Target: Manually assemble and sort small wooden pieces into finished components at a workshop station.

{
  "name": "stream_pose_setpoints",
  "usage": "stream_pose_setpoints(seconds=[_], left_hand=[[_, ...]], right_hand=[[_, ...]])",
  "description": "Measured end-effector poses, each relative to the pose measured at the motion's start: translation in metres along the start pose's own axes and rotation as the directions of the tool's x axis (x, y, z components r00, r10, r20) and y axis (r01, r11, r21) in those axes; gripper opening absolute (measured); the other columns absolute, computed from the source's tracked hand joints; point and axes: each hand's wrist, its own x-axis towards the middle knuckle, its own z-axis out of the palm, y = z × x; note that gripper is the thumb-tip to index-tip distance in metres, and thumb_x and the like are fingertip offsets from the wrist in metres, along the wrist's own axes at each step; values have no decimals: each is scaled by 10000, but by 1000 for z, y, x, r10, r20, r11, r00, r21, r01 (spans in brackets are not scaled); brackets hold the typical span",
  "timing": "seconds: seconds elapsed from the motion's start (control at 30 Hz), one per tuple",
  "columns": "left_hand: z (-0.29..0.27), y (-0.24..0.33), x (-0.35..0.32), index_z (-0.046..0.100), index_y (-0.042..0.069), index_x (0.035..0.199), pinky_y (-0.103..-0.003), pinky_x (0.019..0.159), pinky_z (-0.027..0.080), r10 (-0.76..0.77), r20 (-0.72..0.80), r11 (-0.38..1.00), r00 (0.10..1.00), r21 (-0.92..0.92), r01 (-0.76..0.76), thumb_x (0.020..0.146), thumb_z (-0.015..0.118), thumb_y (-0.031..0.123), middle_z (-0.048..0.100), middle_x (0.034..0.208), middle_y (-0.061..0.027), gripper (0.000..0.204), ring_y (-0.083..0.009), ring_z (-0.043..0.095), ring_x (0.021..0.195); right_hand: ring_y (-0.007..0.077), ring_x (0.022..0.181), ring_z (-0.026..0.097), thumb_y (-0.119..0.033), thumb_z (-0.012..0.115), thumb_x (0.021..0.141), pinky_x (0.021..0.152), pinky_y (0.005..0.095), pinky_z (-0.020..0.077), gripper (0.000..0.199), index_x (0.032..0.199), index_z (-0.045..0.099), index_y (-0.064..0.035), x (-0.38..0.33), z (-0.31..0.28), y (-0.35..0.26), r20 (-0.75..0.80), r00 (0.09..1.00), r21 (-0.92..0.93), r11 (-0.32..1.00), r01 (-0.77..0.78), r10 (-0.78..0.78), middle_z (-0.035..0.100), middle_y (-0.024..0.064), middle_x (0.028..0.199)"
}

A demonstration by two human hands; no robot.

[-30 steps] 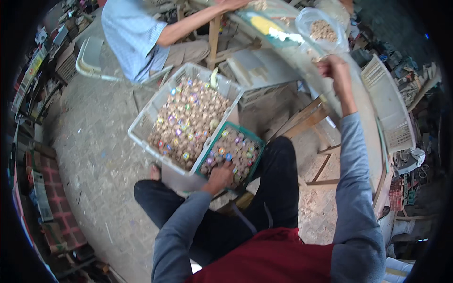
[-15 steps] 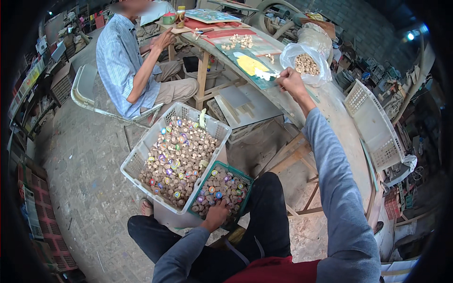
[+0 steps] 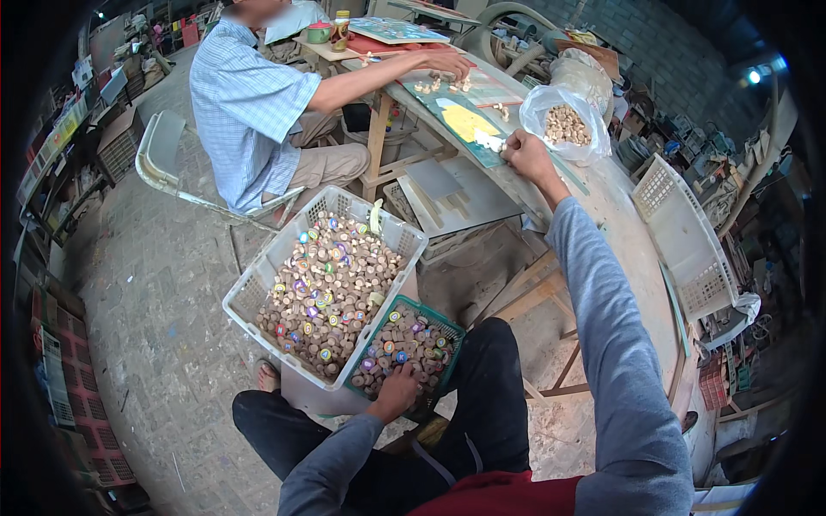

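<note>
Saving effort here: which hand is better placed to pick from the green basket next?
Probably your left hand: it's in the green basket, at the wooden pieces. Your right hand is up by the white patch.

you've long grey-blue cloth sleeves (image 3: 615, 318), dk red cloth top (image 3: 516, 496); rect. green plastic basket (image 3: 448, 330), brownish round wood pieces (image 3: 389, 343); co-worker's lt blue checked cloth shirt (image 3: 249, 112).
</note>
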Motion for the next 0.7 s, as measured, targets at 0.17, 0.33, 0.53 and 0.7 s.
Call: stream_pose_setpoints(seconds=[0.17, 0.33, 0.53, 0.7], left_hand=[[-28, 13, 6, 601, 57, 1015, -490, 784, 523, -49, -126, 992, 991, -123, 33, 720, 673, 97, 551, 1012, -173, 306, -395, 579, 977], [-65, 16, -2, 634, 126, 1106, -385, 758, 545, -367, 113, 694, 924, -628, 352, 787, 668, 99, 635, 1068, -138, 321, -295, 662, 856], [-178, 67, -34, 596, 29, 1221, -337, 823, 560, -453, -2, -63, 891, -997, -34, 902, 582, 41, 662, 1080, -116, 320, -228, 685, 909], [-234, 116, -57, 537, -56, 1265, -361, 878, 562, -460, -118, -290, 880, -917, -274, 922, 553, 19, 646, 1131, -185, 352, -274, 677, 995]], right_hand=[[107, 714, 634, -63, 702, 807, 525, 243, 499, 188, 939, 577, -14, -23, -23, -6, 73, 961, 497, 826, -266, 265, 636, 75, 787], [110, 680, 622, -14, 664, 855, 524, 229, 525, 219, 1037, 543, -22, -80, -48, -40, 299, 938, 865, 366, -344, 175, 640, 81, 886], [121, 677, 621, 31, 615, 885, 545, 234, 544, 217, 1074, 530, -32, -177, -61, -114, 367, 925, 930, 20, -367, -98, 641, 113, 924], [137, 698, 625, 53, 606, 869, 553, 248, 524, 234, 1080, 533, -16, -261, -40, -161, 361, 904, 922, -57, -383, -227, 643, 121, 925]])
